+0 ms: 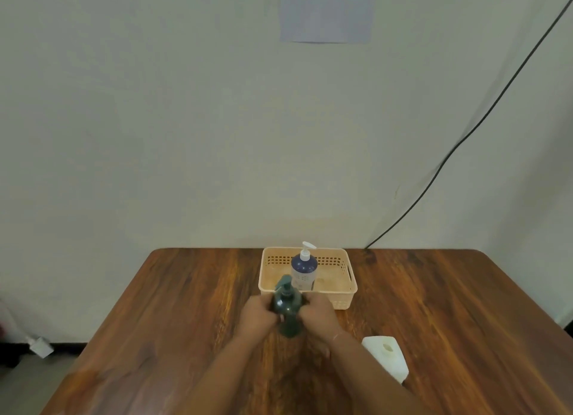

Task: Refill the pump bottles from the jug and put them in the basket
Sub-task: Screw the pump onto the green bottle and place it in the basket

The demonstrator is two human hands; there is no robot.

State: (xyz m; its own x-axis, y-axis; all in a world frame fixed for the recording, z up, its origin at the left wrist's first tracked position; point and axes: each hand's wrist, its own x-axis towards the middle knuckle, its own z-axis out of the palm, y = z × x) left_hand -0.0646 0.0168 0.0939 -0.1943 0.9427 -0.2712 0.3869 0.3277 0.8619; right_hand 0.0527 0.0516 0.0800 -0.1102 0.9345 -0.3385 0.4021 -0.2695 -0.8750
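A dark green pump bottle (286,303) is held upright above the wooden table, just in front of the basket. My left hand (258,313) grips its left side and my right hand (319,314) grips its right side. Behind it stands a beige perforated basket (347,278) near the table's far edge. Inside the basket a dark blue pump bottle (304,267) with a white pump and a pale label stands upright. The white jug (386,357) sits on the table to the right of my right forearm, its opening facing up and no cap on it.
The wooden table (186,306) meets a pale wall at its far edge. A black cable (465,138) runs down the wall to the table's back right. A paper sheet (325,11) hangs on the wall. A small white box (40,346) lies on the floor at left.
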